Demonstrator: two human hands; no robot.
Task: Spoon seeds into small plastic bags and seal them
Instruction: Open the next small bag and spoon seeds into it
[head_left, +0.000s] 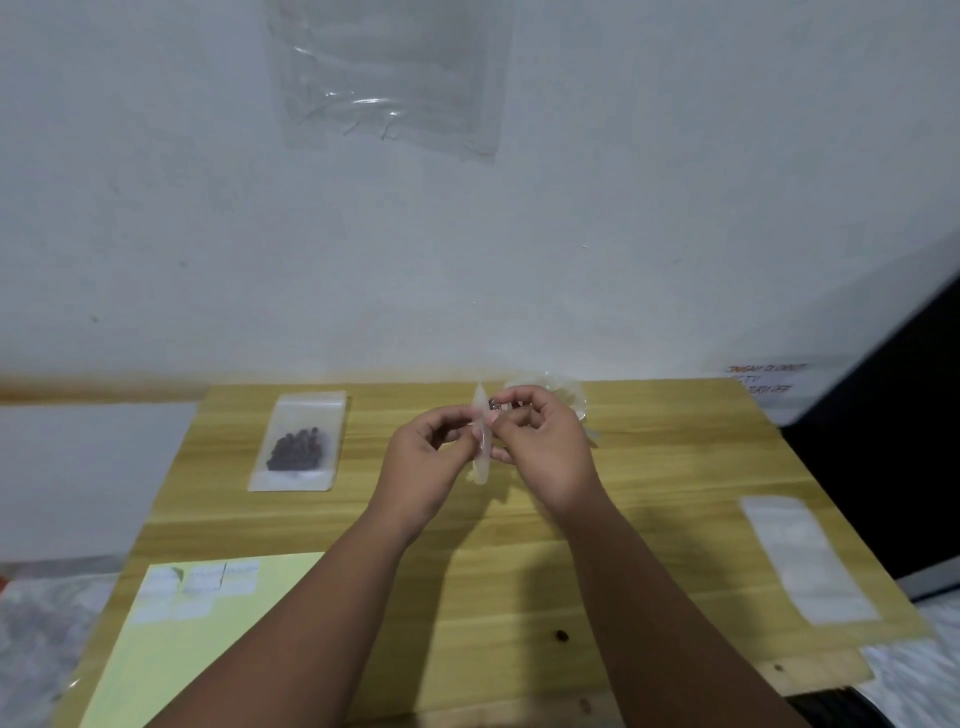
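Observation:
A small clear plastic bag (482, 457) is held edge-on above the wooden table (519, 571), near its far middle. My left hand (423, 462) pinches the bag from the left and my right hand (545, 447) pinches it from the right near its top. Something small and dark shows between my right fingers at the bag's top. To the left a small bag with dark seeds (298, 444) lies flat on the table. Behind my right hand sits a clear plastic container (566, 392), mostly hidden. I see no spoon.
A strip of empty small bags (808, 558) lies near the table's right edge. A yellow sheet with white labels (208, 623) covers the near left corner. One loose seed (561, 635) lies near the front. A large plastic bag (389, 78) hangs on the wall.

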